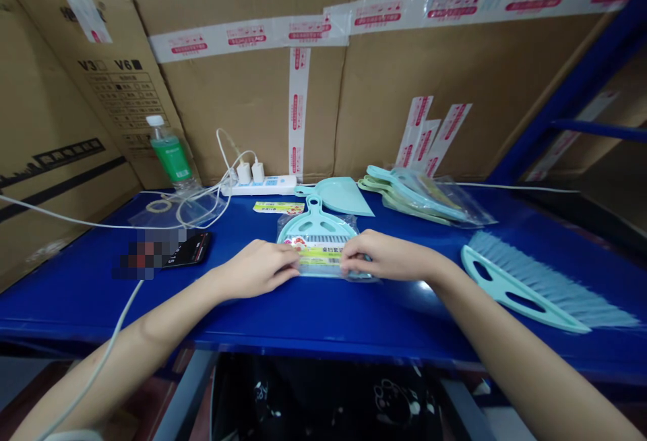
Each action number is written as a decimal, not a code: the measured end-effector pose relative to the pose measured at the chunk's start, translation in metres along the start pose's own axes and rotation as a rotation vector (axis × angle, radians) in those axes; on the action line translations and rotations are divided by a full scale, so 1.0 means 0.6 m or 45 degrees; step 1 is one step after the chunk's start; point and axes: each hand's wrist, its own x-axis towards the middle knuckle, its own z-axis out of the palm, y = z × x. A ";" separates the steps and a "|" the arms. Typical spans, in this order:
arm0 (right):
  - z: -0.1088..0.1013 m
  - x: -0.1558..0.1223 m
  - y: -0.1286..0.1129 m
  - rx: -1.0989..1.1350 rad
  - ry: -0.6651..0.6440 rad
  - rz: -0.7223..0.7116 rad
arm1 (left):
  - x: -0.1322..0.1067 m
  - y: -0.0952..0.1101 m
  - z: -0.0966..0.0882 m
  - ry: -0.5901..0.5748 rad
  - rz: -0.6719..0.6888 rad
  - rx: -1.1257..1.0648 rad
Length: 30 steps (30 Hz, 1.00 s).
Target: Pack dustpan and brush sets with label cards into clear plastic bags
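Observation:
A light-blue dustpan and brush set [319, 225] in a clear plastic bag lies flat before me, its handle pointing away. A yellow-and-white label card [321, 253] crosses its lower part. My left hand [259, 268] rests at the bag's left edge, fingers drawn together on it. At the opposite edge, my right hand [381, 255] is closed with its fingers pinching the plastic. The undersides of both hands' grips are hidden. Just behind the bag sits a loose light-blue dustpan [338, 195], and another label card [278, 208] lies to its left.
On the blue table [313, 313], a loose brush [526, 292] lies at right. Bagged dustpan sets [419, 195] are stacked at the back right. A power strip [273, 185], white cables, a bottle [170, 154] and a black phone-like object [189, 250] occupy the left. Cardboard walls the back.

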 end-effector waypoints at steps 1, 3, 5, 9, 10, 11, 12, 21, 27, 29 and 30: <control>-0.001 -0.002 0.000 0.000 0.001 0.005 | 0.001 0.000 0.000 0.001 -0.013 0.004; -0.002 -0.006 -0.001 0.014 -0.010 0.031 | 0.001 0.000 0.001 0.011 -0.033 0.016; -0.002 -0.009 -0.002 0.022 -0.018 0.044 | 0.002 -0.001 0.003 0.023 -0.053 0.031; 0.001 -0.010 -0.004 -0.009 -0.004 0.034 | 0.003 0.000 0.005 0.015 -0.098 0.052; 0.001 -0.009 -0.005 -0.014 0.010 0.045 | 0.003 0.000 0.004 0.012 -0.113 0.054; 0.002 -0.008 -0.005 -0.006 0.022 0.065 | 0.004 0.001 0.004 0.010 -0.131 0.056; 0.002 -0.006 -0.006 0.012 0.033 0.090 | 0.004 0.002 0.003 0.009 -0.148 0.060; 0.003 0.000 0.004 -0.157 0.238 0.251 | 0.004 0.002 0.007 0.016 -0.186 0.136; 0.003 0.003 0.013 -0.111 0.235 0.231 | 0.005 -0.001 0.008 0.095 -0.223 0.167; 0.003 0.004 0.013 -0.101 0.240 0.235 | 0.005 -0.002 0.008 0.110 -0.264 0.173; 0.003 0.004 0.013 -0.100 0.243 0.242 | 0.006 -0.003 0.008 0.109 -0.283 0.168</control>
